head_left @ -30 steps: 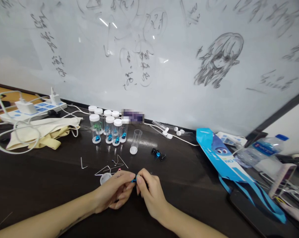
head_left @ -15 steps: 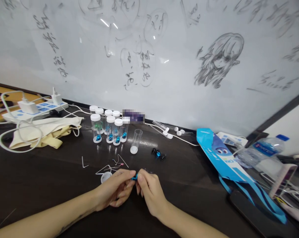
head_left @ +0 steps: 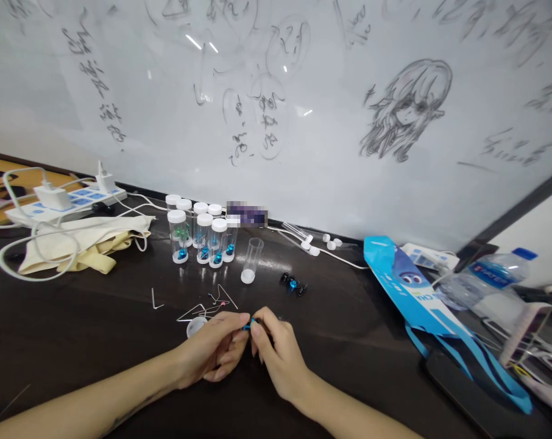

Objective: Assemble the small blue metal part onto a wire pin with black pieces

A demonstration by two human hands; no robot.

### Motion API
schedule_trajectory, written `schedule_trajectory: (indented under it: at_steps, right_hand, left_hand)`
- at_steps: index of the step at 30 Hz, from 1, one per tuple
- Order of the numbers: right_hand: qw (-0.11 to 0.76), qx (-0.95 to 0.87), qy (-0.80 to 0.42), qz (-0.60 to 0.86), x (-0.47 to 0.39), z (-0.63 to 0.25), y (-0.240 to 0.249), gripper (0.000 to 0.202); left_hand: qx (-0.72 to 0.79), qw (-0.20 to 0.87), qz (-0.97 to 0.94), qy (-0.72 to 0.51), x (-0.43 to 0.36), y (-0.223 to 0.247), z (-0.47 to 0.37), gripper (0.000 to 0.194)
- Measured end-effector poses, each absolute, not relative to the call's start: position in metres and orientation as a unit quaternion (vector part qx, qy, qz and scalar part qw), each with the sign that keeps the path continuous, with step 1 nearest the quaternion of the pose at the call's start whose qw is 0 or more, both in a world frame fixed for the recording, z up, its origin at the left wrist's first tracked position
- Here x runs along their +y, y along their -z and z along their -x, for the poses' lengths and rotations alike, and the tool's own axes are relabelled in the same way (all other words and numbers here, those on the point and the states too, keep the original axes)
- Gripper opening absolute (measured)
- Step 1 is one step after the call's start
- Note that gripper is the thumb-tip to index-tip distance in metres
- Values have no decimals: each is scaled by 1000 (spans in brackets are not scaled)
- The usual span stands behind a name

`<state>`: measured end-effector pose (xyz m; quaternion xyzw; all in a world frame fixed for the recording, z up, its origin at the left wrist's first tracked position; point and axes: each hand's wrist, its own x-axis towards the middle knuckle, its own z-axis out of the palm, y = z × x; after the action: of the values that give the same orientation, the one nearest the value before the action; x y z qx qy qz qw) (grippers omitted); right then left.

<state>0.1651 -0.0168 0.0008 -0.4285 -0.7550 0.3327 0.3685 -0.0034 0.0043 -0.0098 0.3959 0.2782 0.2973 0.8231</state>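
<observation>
Between my two hands, low in the middle of the head view, is a small blue part (head_left: 247, 327), mostly covered by fingertips. My left hand (head_left: 221, 344) pinches it from the left, thumb on top. My right hand (head_left: 278, 350) closes on it from the right with thumb and forefinger. Just behind my left hand sits a small round translucent dish (head_left: 196, 327), partly hidden. Several thin bent metal pieces (head_left: 219, 302) lie beyond it. Farther right rest small black and blue parts (head_left: 293, 285).
Capped clear tubes (head_left: 178, 235) stand in a group, with one open tube (head_left: 252, 261) beside them. An L-shaped hex key (head_left: 156, 300) lies left. A power strip (head_left: 81, 200) and cream cloth bag (head_left: 84, 241) are far left. At right are a blue bag (head_left: 410, 292) and plastic bottle (head_left: 493, 274).
The fingers of my right hand have shifted slightly around the blue part, with the thumb a little lower. My left hand keeps its place.
</observation>
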Motion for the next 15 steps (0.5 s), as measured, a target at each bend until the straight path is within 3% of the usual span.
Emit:
schedule_trajectory:
  at_steps: [7,15]
  right_hand:
    - [367,-753,-336,431,-16,-165,0,40]
    - [403,-752,-313,416,-18,-165,-2,15]
  left_hand:
    - [266,825,-403,-295,4,10,3,43]
    - [271,845,-353,-296,7,9,5,42]
